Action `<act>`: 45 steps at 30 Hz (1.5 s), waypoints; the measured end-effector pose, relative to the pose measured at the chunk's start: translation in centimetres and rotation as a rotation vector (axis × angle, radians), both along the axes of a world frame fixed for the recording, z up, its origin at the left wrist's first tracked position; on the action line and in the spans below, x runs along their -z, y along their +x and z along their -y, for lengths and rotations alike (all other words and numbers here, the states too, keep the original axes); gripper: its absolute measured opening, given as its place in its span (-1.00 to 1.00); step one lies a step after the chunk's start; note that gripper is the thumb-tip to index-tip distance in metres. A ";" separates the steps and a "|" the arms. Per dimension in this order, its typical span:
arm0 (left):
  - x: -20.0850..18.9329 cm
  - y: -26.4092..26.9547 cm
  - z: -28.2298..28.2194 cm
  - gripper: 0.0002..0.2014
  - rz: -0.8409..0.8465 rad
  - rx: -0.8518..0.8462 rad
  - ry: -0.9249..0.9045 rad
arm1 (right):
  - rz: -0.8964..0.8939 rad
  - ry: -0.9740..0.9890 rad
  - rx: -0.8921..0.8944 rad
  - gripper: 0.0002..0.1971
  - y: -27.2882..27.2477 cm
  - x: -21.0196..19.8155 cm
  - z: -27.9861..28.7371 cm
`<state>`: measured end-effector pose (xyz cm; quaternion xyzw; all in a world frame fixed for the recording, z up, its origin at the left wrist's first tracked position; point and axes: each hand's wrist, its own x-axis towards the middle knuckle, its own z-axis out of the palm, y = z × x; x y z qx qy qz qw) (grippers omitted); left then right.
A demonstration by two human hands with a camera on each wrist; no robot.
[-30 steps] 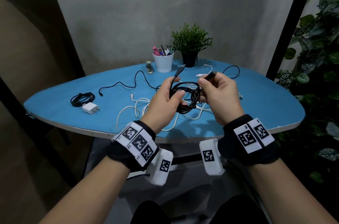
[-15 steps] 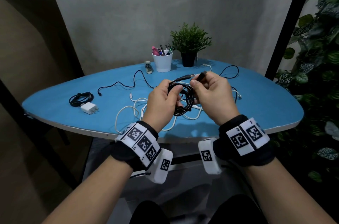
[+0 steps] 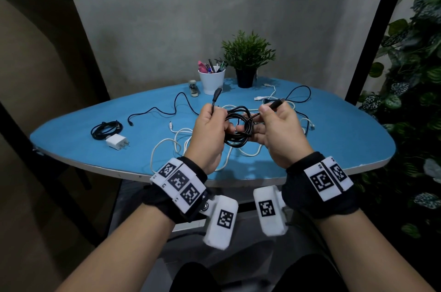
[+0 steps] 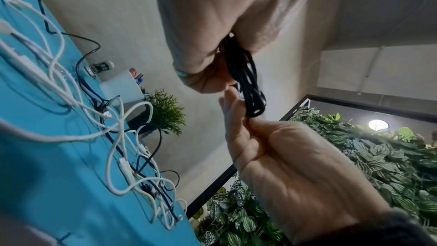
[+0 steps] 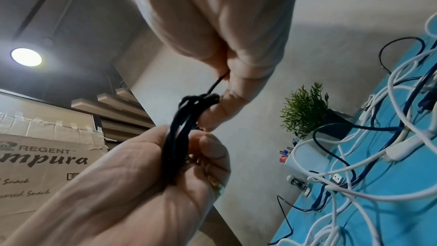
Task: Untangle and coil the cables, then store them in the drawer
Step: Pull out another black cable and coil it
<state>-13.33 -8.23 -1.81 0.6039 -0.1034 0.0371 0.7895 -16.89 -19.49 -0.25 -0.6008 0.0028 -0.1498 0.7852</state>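
Observation:
A black cable coil (image 3: 238, 124) hangs between my two hands above the blue table (image 3: 334, 138). My left hand (image 3: 214, 124) grips the coil's left side, fingers curled round the loops (image 5: 177, 147). One plug end (image 3: 217, 94) sticks up above that hand. My right hand (image 3: 265, 119) pinches the cable's other end, whose plug (image 3: 276, 103) points up and to the right. Its lower fingers touch the coil (image 4: 246, 85). Tangled white cables (image 3: 181, 138) lie on the table under the hands. No drawer is in view.
On the table's left lie a second coiled black cable (image 3: 106, 128) and a white charger (image 3: 117, 142). A loose black cable (image 3: 176, 105) runs behind the hands, another (image 3: 298, 95) at the back right. A pen cup (image 3: 212, 81) and potted plant (image 3: 247, 60) stand at the back.
The hands have drawn slightly apart. The plug end by my left hand, laid across toward the right hand half a second ago, stands upright again. The right hand's end has moved rightward.

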 end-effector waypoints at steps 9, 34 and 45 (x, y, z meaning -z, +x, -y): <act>1.1 -0.8 -1.0 -0.78 0.409 -0.028 0.478 | -0.005 0.041 0.095 -0.92 0.4 0.2 0.6; 0.9 0.6 -2.3 -0.76 0.081 0.004 0.049 | -0.179 -0.159 0.038 -0.79 0.1 0.5 0.6; 0.0 0.1 -3.8 -0.69 0.288 0.078 0.320 | -0.148 -0.170 0.079 -0.85 0.8 0.9 1.2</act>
